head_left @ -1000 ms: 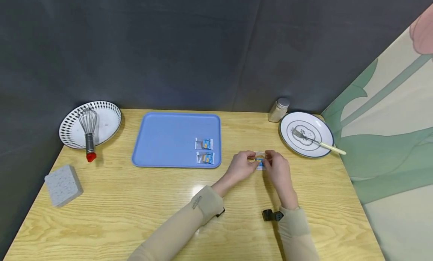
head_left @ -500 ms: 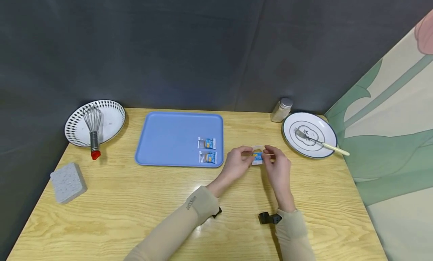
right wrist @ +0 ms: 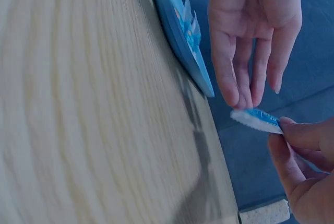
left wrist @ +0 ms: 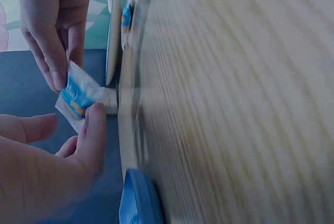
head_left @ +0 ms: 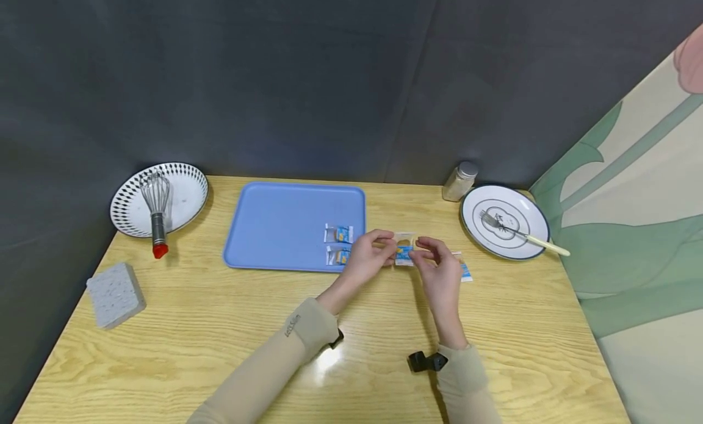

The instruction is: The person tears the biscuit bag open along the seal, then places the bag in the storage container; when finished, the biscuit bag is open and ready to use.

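Between my hands is a small snack packet (head_left: 404, 253) with a clear and blue wrapper, held above the tabletop. My right hand (head_left: 439, 271) pinches one edge between thumb and fingers, plain in the right wrist view. My left hand (head_left: 367, 259) touches the other side with its fingertips; in the left wrist view its thumb stands apart from the packet (left wrist: 78, 96). Left of the hands lies a blue tray (head_left: 285, 229) bearing two similar packets, the nearer one (head_left: 337, 255) partly hidden by my left hand. Another packet (head_left: 465, 270) lies on the table behind my right hand.
At the back right stand a shaker jar (head_left: 459, 183) and a white plate (head_left: 483, 246) with a fork (head_left: 527, 236) across it. A patterned plate (head_left: 189, 195) with a whisk (head_left: 158, 222) is at the far left, and a grey sponge-like block (head_left: 115, 294) sits before it.
Both hands have moved left toward the tray, lifting the packet from the table. My left hand now overlaps the tray's right edge. The packet behind my right hand has come into sight.
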Available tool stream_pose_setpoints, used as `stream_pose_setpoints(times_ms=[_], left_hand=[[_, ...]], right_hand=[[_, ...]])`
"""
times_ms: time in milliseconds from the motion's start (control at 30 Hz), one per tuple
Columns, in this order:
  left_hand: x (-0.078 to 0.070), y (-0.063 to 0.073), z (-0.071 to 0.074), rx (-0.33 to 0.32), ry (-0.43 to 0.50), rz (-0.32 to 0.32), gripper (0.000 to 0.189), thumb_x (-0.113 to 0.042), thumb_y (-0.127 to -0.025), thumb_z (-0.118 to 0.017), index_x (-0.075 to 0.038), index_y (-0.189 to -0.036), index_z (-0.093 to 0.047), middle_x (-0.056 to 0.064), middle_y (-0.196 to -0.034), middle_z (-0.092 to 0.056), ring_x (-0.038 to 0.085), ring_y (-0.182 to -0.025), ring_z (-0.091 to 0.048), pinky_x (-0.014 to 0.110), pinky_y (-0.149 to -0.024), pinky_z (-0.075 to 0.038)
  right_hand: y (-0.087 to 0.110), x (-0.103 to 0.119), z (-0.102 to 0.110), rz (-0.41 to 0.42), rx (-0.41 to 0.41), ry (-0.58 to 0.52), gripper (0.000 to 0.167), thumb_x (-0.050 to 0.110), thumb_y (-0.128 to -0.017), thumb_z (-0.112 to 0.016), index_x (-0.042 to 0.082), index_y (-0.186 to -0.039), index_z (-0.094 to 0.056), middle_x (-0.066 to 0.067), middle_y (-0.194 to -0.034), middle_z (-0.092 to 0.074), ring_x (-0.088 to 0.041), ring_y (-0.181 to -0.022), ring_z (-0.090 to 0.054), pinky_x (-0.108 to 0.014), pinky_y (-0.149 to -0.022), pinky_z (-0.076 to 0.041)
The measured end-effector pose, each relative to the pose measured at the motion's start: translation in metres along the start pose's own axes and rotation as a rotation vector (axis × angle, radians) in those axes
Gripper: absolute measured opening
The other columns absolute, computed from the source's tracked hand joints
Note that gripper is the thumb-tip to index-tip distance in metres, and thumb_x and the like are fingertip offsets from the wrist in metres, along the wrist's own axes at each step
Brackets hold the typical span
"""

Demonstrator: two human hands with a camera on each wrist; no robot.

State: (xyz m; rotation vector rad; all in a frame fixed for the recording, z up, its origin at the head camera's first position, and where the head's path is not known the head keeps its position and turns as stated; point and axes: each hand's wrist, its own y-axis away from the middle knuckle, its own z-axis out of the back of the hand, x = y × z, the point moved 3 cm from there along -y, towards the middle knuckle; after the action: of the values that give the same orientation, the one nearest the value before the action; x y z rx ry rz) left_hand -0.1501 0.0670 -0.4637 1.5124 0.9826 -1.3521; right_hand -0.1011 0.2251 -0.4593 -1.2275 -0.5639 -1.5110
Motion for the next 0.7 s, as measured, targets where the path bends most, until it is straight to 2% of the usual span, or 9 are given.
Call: stream_pose_setpoints(times_ms=[167,267,333,433,533,600,700], left_hand=[[0.001,-0.003,0.011,0.026,-0.019,-0.005,0.032,-0.004,-0.110,-0.061,0.010,-0.138,-0.063,0.023,-0.122,-0.065,0.040,-0.100,-0.076,0.042,-0.086,-0.063],[0.002,-0.005,0.017,0.042,-0.047,-0.009,0.031,-0.007,-0.110,-0.062,0.007,-0.137,-0.066,0.020,-0.126,-0.066,0.033,-0.100,-0.077,0.040,-0.085,-0.064],[0.002,-0.006,0.021,0.039,-0.064,-0.013,0.030,-0.008,-0.108,-0.066,0.007,-0.133,-0.068,0.019,-0.123,-0.068,0.026,-0.094,-0.077,0.039,-0.082,-0.064],[0.002,-0.008,0.025,0.032,-0.110,-0.029,0.028,-0.011,-0.106,-0.070,0.007,-0.127,-0.071,0.017,-0.115,-0.071,0.013,-0.079,-0.071,0.032,-0.074,-0.063],[0.002,-0.009,0.029,0.045,-0.131,-0.032,0.024,-0.011,-0.105,-0.071,0.007,-0.120,-0.073,0.013,-0.105,-0.072,0.007,-0.070,-0.061,0.026,-0.066,-0.055],[0.002,-0.008,0.032,0.065,-0.132,-0.018,0.020,-0.010,-0.105,-0.070,0.006,-0.117,-0.075,0.011,-0.101,-0.073,0.008,-0.067,-0.056,0.026,-0.064,-0.050],[0.000,-0.008,0.037,0.095,-0.139,-0.012,0.019,-0.008,-0.105,-0.069,0.007,-0.115,-0.074,0.011,-0.101,-0.073,0.010,-0.076,-0.060,0.027,-0.072,-0.051]], right_hand=[[0.006,0.004,-0.007,0.013,-0.017,-0.023,0.024,-0.006,-0.090,-0.084,-0.008,-0.112,-0.075,-0.021,-0.106,-0.078,-0.019,-0.084,-0.075,-0.010,-0.075,-0.053],[0.011,0.007,-0.012,-0.003,-0.019,-0.051,0.020,-0.004,-0.089,-0.085,-0.006,-0.108,-0.077,-0.019,-0.103,-0.079,-0.014,-0.081,-0.073,-0.012,-0.073,-0.053],[0.014,0.009,-0.016,-0.018,-0.019,-0.078,0.019,-0.004,-0.089,-0.085,-0.005,-0.106,-0.077,-0.020,-0.101,-0.078,-0.012,-0.080,-0.071,-0.013,-0.072,-0.053],[0.019,0.012,-0.021,-0.026,-0.014,-0.107,0.018,-0.004,-0.089,-0.085,-0.005,-0.105,-0.078,-0.019,-0.100,-0.078,-0.012,-0.079,-0.070,-0.013,-0.073,-0.053],[0.023,0.015,-0.026,-0.012,-0.003,-0.113,0.018,-0.003,-0.089,-0.085,-0.005,-0.105,-0.078,-0.019,-0.099,-0.078,-0.017,-0.080,-0.070,-0.013,-0.074,-0.052],[0.025,0.017,-0.029,-0.005,0.013,-0.114,0.018,-0.004,-0.089,-0.085,-0.006,-0.106,-0.078,-0.019,-0.099,-0.078,-0.020,-0.082,-0.071,-0.014,-0.076,-0.052],[0.026,0.018,-0.033,-0.015,0.054,-0.143,0.019,-0.006,-0.090,-0.084,-0.008,-0.107,-0.076,-0.020,-0.101,-0.077,-0.022,-0.084,-0.073,-0.016,-0.076,-0.055]])
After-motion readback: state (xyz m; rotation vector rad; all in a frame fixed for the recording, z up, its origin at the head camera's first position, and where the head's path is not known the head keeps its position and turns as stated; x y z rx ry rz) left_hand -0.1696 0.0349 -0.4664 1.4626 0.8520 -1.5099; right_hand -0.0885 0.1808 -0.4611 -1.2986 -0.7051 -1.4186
